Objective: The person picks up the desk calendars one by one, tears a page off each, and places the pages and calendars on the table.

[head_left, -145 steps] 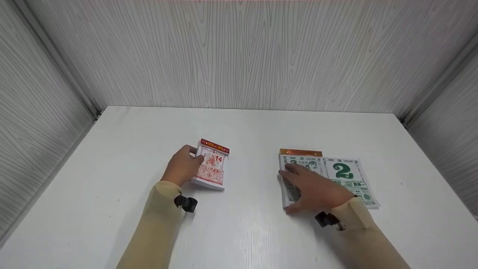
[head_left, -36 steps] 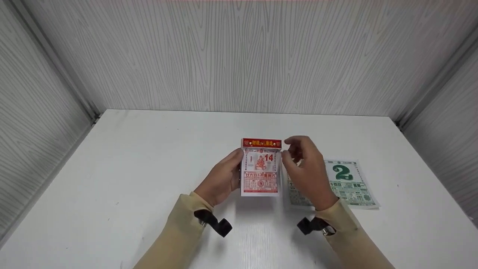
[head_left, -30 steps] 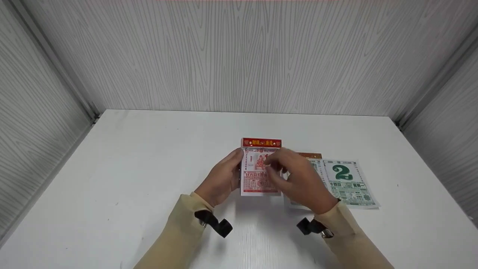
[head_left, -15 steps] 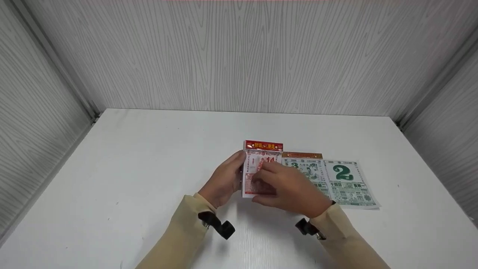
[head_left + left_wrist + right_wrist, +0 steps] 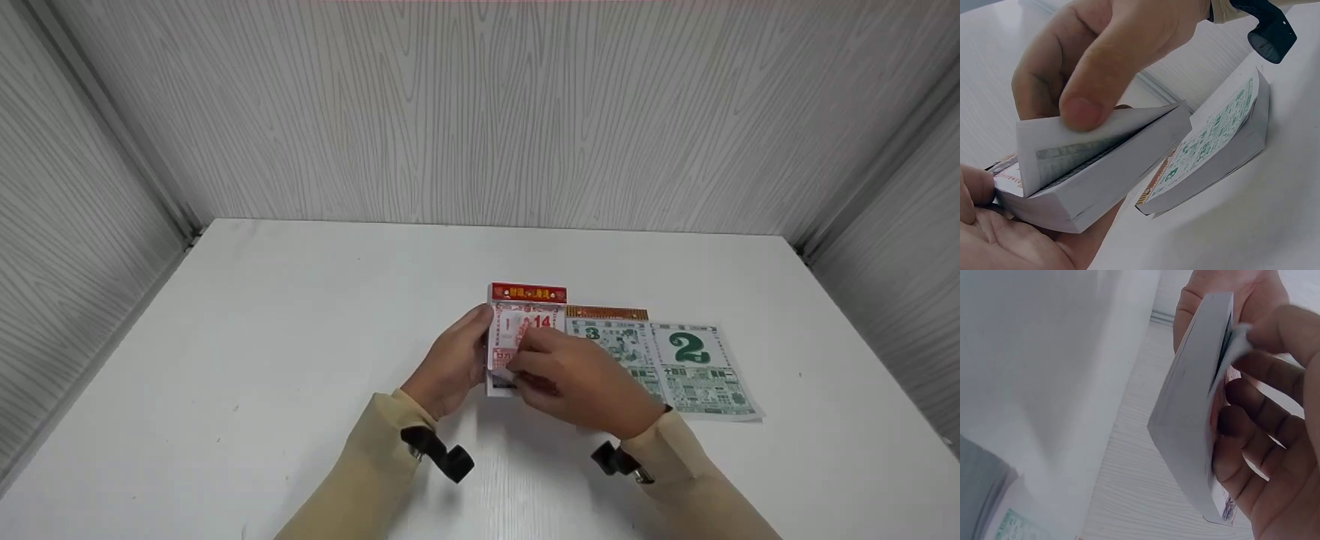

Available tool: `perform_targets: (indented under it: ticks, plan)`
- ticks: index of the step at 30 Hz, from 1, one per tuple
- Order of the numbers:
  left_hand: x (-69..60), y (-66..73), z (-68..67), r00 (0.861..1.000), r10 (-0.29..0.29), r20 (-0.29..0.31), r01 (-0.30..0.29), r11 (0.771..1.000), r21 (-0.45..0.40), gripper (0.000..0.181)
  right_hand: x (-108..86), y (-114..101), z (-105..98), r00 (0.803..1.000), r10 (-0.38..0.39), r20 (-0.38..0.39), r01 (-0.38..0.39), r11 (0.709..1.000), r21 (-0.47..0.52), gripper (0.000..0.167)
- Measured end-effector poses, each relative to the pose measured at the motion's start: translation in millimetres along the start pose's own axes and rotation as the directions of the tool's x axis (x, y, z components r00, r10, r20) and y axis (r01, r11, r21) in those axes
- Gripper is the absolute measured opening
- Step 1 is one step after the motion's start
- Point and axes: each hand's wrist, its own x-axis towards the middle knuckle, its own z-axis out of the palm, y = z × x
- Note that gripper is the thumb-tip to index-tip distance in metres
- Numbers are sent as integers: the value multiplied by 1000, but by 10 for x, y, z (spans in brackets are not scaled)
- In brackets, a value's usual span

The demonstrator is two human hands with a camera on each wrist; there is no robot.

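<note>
My left hand (image 5: 450, 364) grips a thick tear-off calendar (image 5: 528, 293) by its left side, thumb at the edge and fingers behind. It has a red header and a red "14" page. My right hand (image 5: 585, 384) pinches the lower part of the top page (image 5: 1067, 146) between thumb and finger. In the left wrist view that page is bent up off the block (image 5: 1089, 194), with dark print showing under it. From the right wrist view, the remaining right fingers (image 5: 1233, 422) curl over the printed face. Part of the red page is hidden by the right hand.
A second tear-off calendar (image 5: 619, 341) with an orange header and green "3" page lies on the white table (image 5: 300, 322), just right of the held one. Beside it lies a loose green "2" page (image 5: 701, 375). A wood-grain panel (image 5: 480, 112) stands behind.
Earlier, the left hand brought the red calendar to the middle, and the right hand left the green one. Lately the right fingers moved down the page and lifted its lower edge.
</note>
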Motion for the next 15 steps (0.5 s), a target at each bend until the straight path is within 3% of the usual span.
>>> perform_targets:
  ticks: [9,15]
  plan:
    - [8,-7,9,999,-29,-33,28,999,-26,56,-6,-1,-22,998,55,-21,-52,993,106,9]
    - [10,8,19,998,-36,-49,36,999,-15,58,-16,23,-63,992,124,-34,-112,962,250,12]
